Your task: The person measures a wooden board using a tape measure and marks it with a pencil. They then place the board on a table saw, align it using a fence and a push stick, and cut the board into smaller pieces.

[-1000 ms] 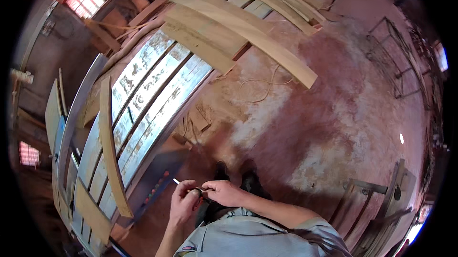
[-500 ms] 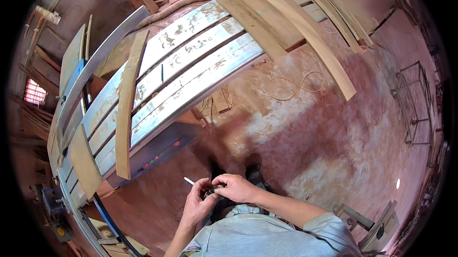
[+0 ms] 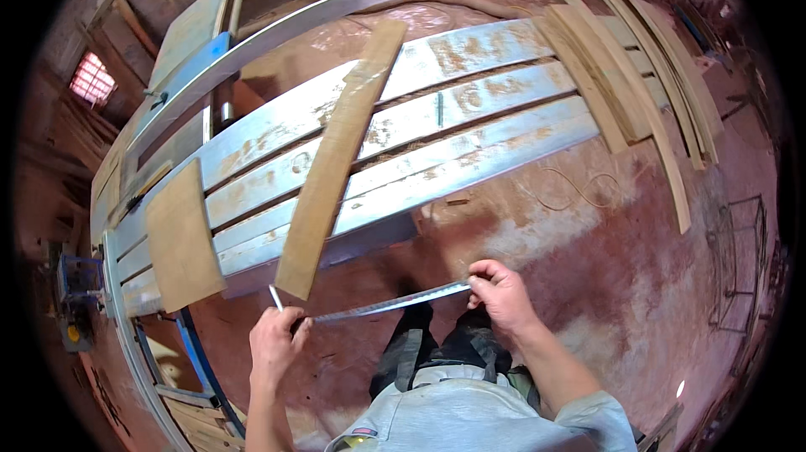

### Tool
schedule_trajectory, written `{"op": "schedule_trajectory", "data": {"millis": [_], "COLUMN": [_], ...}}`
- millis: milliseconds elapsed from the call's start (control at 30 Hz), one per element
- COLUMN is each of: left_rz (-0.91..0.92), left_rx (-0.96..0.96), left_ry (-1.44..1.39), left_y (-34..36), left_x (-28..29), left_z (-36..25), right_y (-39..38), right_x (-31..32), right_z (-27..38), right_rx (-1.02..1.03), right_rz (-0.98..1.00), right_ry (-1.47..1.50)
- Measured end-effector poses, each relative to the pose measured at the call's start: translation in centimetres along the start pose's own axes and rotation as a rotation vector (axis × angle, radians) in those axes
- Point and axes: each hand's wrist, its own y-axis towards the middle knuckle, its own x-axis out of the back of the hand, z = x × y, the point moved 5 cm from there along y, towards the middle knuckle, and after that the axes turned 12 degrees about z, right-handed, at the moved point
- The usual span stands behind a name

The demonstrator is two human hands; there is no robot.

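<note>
A tape measure [image 3: 395, 304] is stretched in front of my body, its pale blade bowing slightly between my two hands. My left hand [image 3: 275, 343] is closed around the dark case end, which the fingers mostly hide. A thin white stick [image 3: 275, 296] also juts up from that hand; its kind is unclear. Over on the right, my right hand [image 3: 502, 294] pinches the blade's free end between thumb and fingers. Just beyond my left hand, the near end of a long wooden plank [image 3: 340, 154] overhangs the slatted workbench [image 3: 445, 162].
A square wooden board [image 3: 185, 238] lies on the bench's left part, near a long metal guide rail [image 3: 269, 41]. Several planks [image 3: 646, 108] rest across its right end. A thin cord [image 3: 579, 192] loops on the reddish floor, and a metal rack [image 3: 739, 259] stands far right.
My hands, close together before, are now wide apart, with the tape drawn out between them. My view has shifted, so the bench and planks appear farther right.
</note>
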Motion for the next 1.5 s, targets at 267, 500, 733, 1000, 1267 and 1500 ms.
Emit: {"op": "schedule_trajectory", "data": {"millis": [267,500,733,1000,1267,1500], "left_rz": [0.010,-0.002,0.104,-0.028,-0.059,-0.072], "left_rx": [-0.103,-0.043,-0.082,-0.302,-0.358,-0.340], "left_ry": [0.087,0.119,0.185,0.194,0.174,0.164], "left_y": [6.1,12.7,15.4,16.3,16.1,16.1], "left_x": [3.4,5.4,4.5,2.4,1.7,1.4], "left_z": [6.9,12.1,13.4,11.7,11.2,11.1], "right_y": [6.8,11.2,13.4,11.5,11.1,11.2], "right_x": [-15.8,-20.7,-24.1,-21.1,-20.4,-20.0], "right_z": [-4.8,-12.4,-12.6,-12.6,-12.4,-12.9], "right_rx": [-0.080,-0.209,-0.449,-0.435,-0.437,-0.419], "right_rz": [0.236,0.366,0.437,0.299,0.302,0.318], "right_ry": [-0.001,-0.109,0.012,-0.023,-0.018,-0.038]}}
